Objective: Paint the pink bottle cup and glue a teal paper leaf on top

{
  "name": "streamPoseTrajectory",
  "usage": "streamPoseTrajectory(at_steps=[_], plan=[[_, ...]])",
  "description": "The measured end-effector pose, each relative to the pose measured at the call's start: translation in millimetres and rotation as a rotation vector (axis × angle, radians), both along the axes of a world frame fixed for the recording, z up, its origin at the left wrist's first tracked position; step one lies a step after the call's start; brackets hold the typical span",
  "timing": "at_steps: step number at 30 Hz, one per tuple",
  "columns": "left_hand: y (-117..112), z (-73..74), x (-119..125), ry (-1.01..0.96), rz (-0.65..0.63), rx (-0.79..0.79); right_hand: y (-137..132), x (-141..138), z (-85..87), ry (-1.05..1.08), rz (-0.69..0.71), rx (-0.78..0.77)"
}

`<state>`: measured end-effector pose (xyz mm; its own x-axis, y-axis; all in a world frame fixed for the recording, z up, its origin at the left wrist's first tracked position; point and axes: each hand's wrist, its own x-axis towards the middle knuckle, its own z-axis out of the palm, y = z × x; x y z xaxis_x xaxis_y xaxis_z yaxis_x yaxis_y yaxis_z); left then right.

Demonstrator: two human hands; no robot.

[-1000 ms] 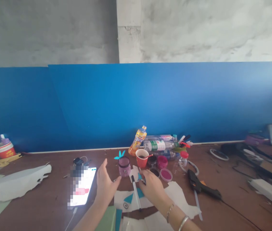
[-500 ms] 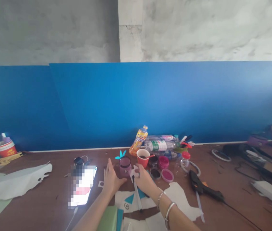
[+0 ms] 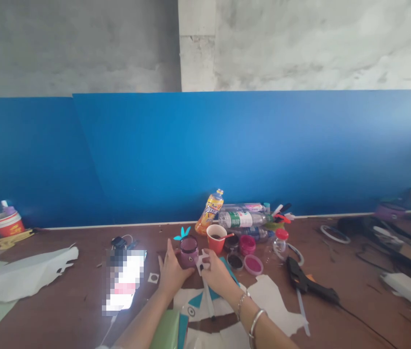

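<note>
A purple jar with a black rim (image 3: 190, 259) stands upright on the table, a small round eye-like mark on its front and blue leaf shapes (image 3: 182, 233) behind it. My left hand (image 3: 174, 271) curves round its left side, fingers apart, with the thumb at the jar's lower front and the index finger off it. Close by on the right, my right hand (image 3: 217, 276) has bent fingers pinched on a small white paper piece (image 3: 201, 265) beside the jar. A white pen (image 3: 208, 303) lies below, on paper with a drawn eye (image 3: 191, 311).
A red paper cup (image 3: 215, 244) stands behind my right hand, near plastic bottles (image 3: 242, 219) and open pots of pink (image 3: 253, 264) and black. A black glue gun (image 3: 310, 286) lies at right. A lit phone (image 3: 125, 281) and a paper square with a dark circle (image 3: 153, 277) lie at left.
My left hand has shifted slightly right, closer to the jar, its thumb now at the jar's lower front. My right hand has barely moved; a blue piece shows beside it.
</note>
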<state>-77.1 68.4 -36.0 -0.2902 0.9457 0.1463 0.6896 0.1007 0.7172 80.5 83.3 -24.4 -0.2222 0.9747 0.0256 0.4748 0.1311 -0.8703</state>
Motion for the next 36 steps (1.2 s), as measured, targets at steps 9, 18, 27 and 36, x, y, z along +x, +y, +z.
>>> streamPoseTrajectory(at_steps=[9,18,27,36], plan=[[0,1.5,2,-0.031,0.007,0.0,-3,3,0.5,-0.001,0.001,0.013],[-1,3.0,3,-0.046,-0.002,0.005,-4,3,1.2,-0.018,0.005,0.017],[2,-1.1,2,-0.041,0.016,0.008,-6,5,4.2,-0.024,-0.008,0.006],[1,3.2,-1,-0.108,0.036,0.038,-11,7,7.7,0.004,-0.009,0.021]])
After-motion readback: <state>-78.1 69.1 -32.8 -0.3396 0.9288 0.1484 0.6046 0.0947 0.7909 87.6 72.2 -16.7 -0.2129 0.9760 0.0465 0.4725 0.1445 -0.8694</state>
